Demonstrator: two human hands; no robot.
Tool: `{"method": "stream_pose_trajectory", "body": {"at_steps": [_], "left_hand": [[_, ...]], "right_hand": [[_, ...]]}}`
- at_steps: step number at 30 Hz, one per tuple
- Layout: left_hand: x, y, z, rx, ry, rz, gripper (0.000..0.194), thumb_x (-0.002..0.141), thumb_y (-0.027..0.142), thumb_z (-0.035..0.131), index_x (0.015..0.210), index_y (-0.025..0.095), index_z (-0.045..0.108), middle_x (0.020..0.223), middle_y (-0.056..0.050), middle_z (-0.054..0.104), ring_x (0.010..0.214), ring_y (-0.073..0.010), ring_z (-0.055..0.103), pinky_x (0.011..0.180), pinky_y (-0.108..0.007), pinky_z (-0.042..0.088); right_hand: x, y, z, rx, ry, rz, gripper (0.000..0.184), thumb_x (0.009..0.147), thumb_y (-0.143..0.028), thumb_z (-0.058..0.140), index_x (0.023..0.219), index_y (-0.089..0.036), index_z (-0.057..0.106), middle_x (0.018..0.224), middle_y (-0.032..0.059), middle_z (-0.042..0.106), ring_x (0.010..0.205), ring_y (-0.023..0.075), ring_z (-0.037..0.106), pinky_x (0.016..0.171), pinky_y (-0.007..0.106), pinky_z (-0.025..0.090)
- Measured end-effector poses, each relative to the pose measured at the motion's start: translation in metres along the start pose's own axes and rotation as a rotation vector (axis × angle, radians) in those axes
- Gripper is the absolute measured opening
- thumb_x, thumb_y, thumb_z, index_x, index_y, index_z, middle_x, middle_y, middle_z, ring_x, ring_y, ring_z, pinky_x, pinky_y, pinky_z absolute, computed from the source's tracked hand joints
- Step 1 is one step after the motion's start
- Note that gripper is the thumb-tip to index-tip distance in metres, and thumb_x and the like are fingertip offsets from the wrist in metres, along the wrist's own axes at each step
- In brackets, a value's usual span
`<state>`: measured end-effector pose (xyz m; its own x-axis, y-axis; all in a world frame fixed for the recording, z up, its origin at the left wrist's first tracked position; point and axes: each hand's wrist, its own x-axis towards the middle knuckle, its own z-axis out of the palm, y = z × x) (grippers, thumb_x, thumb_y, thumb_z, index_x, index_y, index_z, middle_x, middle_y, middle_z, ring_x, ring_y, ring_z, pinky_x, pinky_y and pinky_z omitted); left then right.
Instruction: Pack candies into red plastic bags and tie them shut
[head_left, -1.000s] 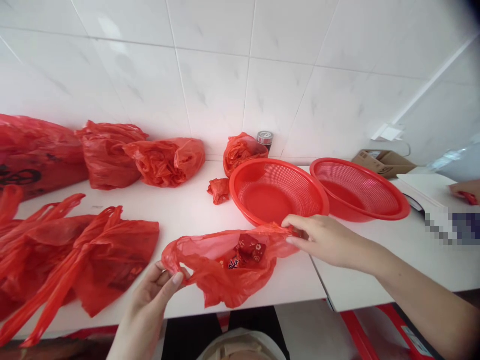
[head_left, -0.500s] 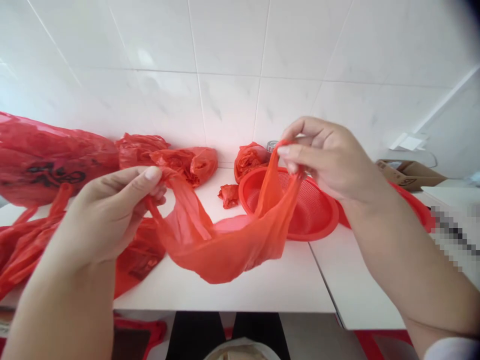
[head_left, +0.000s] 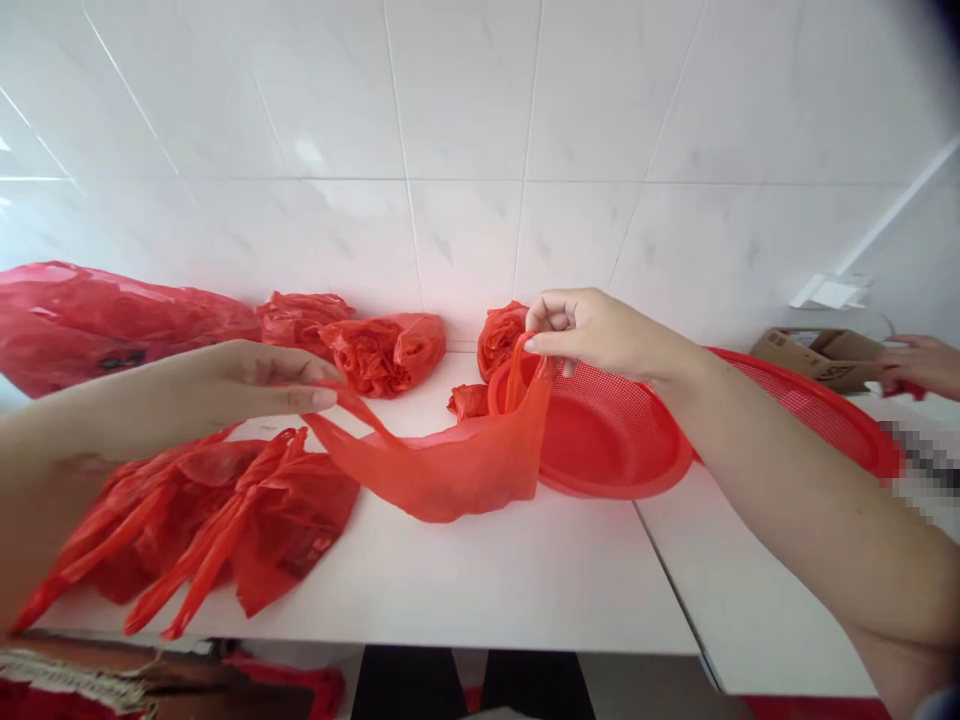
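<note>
Stretched between my two hands is a red plastic bag (head_left: 450,475), sagging in the middle above the white table (head_left: 480,590). My left hand (head_left: 262,380) pinches one of its handles, and my right hand (head_left: 574,328) pinches the other near the wall. Behind the bag on the right sits a red colander (head_left: 607,440), partly covered by the bag and my right hand. Below my left forearm lie several knotted red plastic bags (head_left: 225,510) with contents I cannot make out.
A large full red bag (head_left: 127,320) and crumpled red bags (head_left: 386,350) line the tiled wall. On the right are a second red colander (head_left: 817,420), a cardboard box (head_left: 821,358) and another person's hand (head_left: 919,365). A seam divides the table.
My right hand has moved left and down, my left hand slightly down, so the bag hangs closer to the table. The view has shifted, and another person's hand now shows at right.
</note>
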<state>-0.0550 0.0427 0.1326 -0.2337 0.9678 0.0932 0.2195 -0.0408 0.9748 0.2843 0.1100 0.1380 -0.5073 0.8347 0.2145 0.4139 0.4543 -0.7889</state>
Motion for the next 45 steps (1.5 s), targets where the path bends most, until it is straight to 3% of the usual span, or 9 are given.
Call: {"method": "stream_pose_trajectory", "body": {"at_steps": [3,6,9,14,21,28,33,40,45], "left_hand": [[-0.007,-0.006,0.021,-0.159,-0.316,-0.075,0.027,0.084,0.022,0.06,0.1,0.002,0.067,0.095,-0.011,0.07,0.094,-0.025,0.068,0.072,-0.031,0.054],[-0.009,-0.013,0.047,-0.317,-0.441,0.042,0.032,0.084,0.03,0.063,0.109,0.009,0.065,0.094,-0.01,0.071,0.092,-0.0233,0.068,0.08,-0.035,0.052],[-0.009,-0.017,0.064,-0.103,-0.536,0.021,0.044,0.077,0.031,0.07,0.118,0.014,0.063,0.082,-0.006,0.07,0.077,-0.0198,0.067,0.069,-0.03,0.051],[-0.011,-0.02,0.076,0.139,-0.54,-0.047,0.027,0.068,0.035,0.076,0.087,0.016,0.072,0.074,-0.006,0.065,0.059,-0.0161,0.054,0.05,-0.024,0.04],[-0.009,-0.032,0.064,0.144,-0.414,-0.12,0.039,0.083,0.054,0.056,0.103,0.021,0.063,0.075,0.002,0.056,0.061,-0.0104,0.045,0.058,-0.023,0.039],[-0.012,-0.034,0.053,0.191,-0.612,0.052,0.028,0.089,0.044,0.05,0.082,0.02,0.062,0.075,0.0,0.063,0.068,-0.0127,0.056,0.068,-0.026,0.045],[-0.017,-0.028,0.051,0.445,-0.659,0.21,0.017,0.084,0.034,0.057,0.089,0.023,0.069,0.083,0.001,0.069,0.073,-0.0137,0.061,0.071,-0.026,0.047],[-0.023,-0.054,0.062,0.686,-0.147,0.602,0.014,0.077,0.009,0.046,0.081,0.019,0.054,0.07,0.004,0.059,0.05,-0.0075,0.038,0.049,-0.021,0.032],[-0.032,-0.059,0.061,0.637,-0.072,0.661,0.017,0.083,0.015,0.048,0.099,0.02,0.052,0.086,0.002,0.062,0.052,-0.0073,0.047,0.052,-0.02,0.038]], "right_hand": [[0.005,-0.01,0.009,0.011,-0.033,-0.02,0.012,0.079,-0.015,0.064,0.081,-0.018,0.054,0.072,0.0003,0.064,0.059,0.0106,0.061,0.051,0.02,0.049],[0.012,-0.027,0.025,0.013,-0.096,-0.095,0.013,0.077,-0.012,0.062,0.082,-0.019,0.052,0.075,-0.0003,0.064,0.062,0.0111,0.062,0.052,0.021,0.05],[0.02,-0.042,0.049,0.031,-0.159,-0.167,0.014,0.076,-0.011,0.06,0.083,-0.02,0.051,0.074,-0.0021,0.061,0.06,0.0103,0.06,0.052,0.021,0.051],[0.03,-0.051,0.083,0.142,-0.236,-0.248,0.015,0.078,-0.016,0.059,0.088,-0.021,0.049,0.081,-0.0021,0.061,0.064,0.0107,0.061,0.054,0.022,0.051],[0.028,-0.014,0.096,0.061,-0.115,-0.273,0.019,0.078,-0.022,0.063,0.095,-0.021,0.055,0.089,-0.0012,0.058,0.081,0.0123,0.057,0.07,0.028,0.05],[-0.007,-0.02,0.109,0.291,-0.228,-0.308,0.013,0.083,-0.019,0.06,0.094,-0.021,0.055,0.089,-0.0013,0.06,0.083,0.0116,0.058,0.072,0.026,0.05],[0.005,-0.004,0.123,0.27,0.054,-0.29,0.012,0.094,-0.028,0.048,0.1,-0.024,0.058,0.099,0.0,0.063,0.092,0.0128,0.06,0.079,0.028,0.049],[0.022,0.025,0.149,0.548,-0.221,-0.104,0.029,0.1,-0.037,0.038,0.124,-0.028,0.05,0.061,-0.0076,0.054,0.051,0.0112,0.059,0.067,0.032,0.053],[0.015,0.024,0.151,0.697,-0.35,-0.081,0.024,0.096,-0.043,0.048,0.1,-0.021,0.055,0.068,-0.0022,0.062,0.068,0.0161,0.066,0.07,0.033,0.054]]}}
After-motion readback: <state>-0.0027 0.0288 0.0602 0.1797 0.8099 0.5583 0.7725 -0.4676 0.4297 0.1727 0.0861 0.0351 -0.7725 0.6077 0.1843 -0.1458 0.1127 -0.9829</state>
